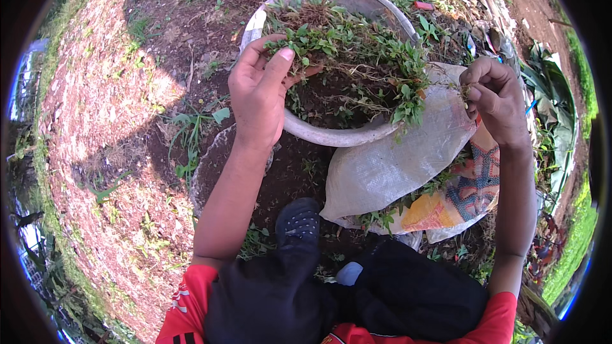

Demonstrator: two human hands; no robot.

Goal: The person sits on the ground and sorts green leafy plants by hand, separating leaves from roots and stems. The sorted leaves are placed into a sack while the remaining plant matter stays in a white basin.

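Note:
A round, pale basin [330,138] with a worn rim holds dark soil and a tangle of uprooted leafy plants [354,48]. My left hand [263,83] reaches over its left rim, with thumb and fingers closed on a green leafy sprig [301,45]. Some of those fingers are hidden behind the leaves. To the right of the basin, my right hand [495,98] pinches a few thin stems [464,94] between thumb and fingertips. Beneath that hand lies a whitish woven sack [397,167], its mouth partly open and greenery showing at the fold.
Coloured patterning marks the sack's lower part [459,191]. My dark shoe [299,222] stands on the soil below the basin. A small red object [423,5] lies beyond the rim. Large green leaves [550,114] and litter are at right; dry, patchy ground [110,105] stretches left.

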